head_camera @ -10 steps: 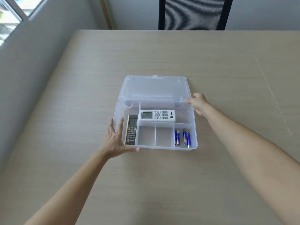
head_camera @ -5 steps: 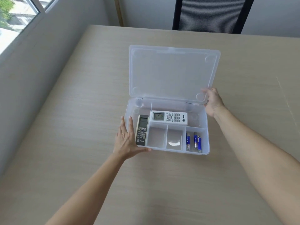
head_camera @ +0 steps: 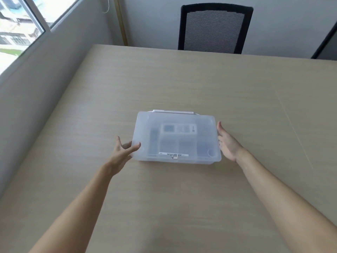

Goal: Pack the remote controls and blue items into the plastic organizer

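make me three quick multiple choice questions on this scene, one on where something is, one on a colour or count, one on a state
1. Where does the barcode sticker sit?
A. on the lid's near edge
B. on the chair
C. on the bare table

2. How many hands are at the organizer?
A. none
B. one
C. two

3. What state is the organizer's lid in?
A. standing open
B. closed over the compartments
C. taken off and lying beside it

Answers:
1 A: the barcode sticker lies along the near edge of the lid, not on the chair or the table.
2 C: the left hand touches the near left corner of the organizer, and the right hand is at its right side.
3 B: the lid lies flat, and the remote control shows only dimly through it.
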### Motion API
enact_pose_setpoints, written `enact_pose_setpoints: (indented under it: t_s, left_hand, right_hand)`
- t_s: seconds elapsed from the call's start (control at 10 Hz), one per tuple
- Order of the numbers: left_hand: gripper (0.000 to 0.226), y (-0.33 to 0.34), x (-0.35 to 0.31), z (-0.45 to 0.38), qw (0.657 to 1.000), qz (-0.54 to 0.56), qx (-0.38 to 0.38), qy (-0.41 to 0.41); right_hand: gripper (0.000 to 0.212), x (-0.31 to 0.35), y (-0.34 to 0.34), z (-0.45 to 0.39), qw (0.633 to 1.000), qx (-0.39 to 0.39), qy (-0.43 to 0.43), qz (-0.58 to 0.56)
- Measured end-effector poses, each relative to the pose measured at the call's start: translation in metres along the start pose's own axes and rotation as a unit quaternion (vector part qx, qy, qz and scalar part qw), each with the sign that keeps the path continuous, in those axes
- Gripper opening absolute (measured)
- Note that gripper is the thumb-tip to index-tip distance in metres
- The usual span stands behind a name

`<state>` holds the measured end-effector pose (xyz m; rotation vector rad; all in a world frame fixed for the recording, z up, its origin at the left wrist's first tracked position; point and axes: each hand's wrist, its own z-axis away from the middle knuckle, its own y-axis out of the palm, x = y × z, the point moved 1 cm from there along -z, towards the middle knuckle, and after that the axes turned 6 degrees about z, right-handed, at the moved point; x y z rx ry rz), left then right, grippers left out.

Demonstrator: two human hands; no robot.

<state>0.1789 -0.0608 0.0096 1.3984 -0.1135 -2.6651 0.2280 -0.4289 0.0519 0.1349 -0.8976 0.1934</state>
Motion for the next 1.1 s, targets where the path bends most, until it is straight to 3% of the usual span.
enact_pose_setpoints:
  t_s: [0.1, 0.2, 0.3, 0.4, 0.9, 1.0, 1.1]
  left_hand:
    - [0.122, 0.013, 0.004, 0.008, 0.995, -0.068, -0.065, 0.025]
    - [0.086, 0.037, 0.007, 0.007, 0.973, -0.205, -0.101, 0.037]
    - [0.113, 0.053, 0.011, 0.004, 0.94, -0.303, -0.148, 0.046]
    - [0.127, 0.057, 0.015, 0.003, 0.927, -0.333, -0.167, 0.044]
    - [0.14, 0.058, 0.014, 0.012, 0.869, -0.446, -0.213, 0.0]
    - [0.137, 0.051, 0.02, 0.024, 0.899, -0.359, -0.241, 0.062]
    - [0.123, 0.026, 0.041, 0.057, 0.909, -0.266, -0.285, 0.144]
  right_hand:
    - [0.094, -0.013, 0.016, -0.002, 0.983, -0.088, -0.003, 0.161]
    - [0.137, -0.027, 0.036, -0.002, 0.91, -0.141, 0.062, 0.385]
    - [0.147, -0.04, 0.05, 0.0, 0.859, -0.188, 0.078, 0.47]
    - [0.148, -0.045, 0.053, 0.002, 0.863, -0.209, 0.086, 0.452]
    - [0.134, -0.051, 0.068, 0.013, 0.842, -0.261, 0.09, 0.463]
    - [0.118, -0.059, 0.082, 0.034, 0.852, -0.28, 0.028, 0.442]
    - [0.097, -0.058, 0.086, 0.072, 0.866, -0.297, -0.094, 0.391]
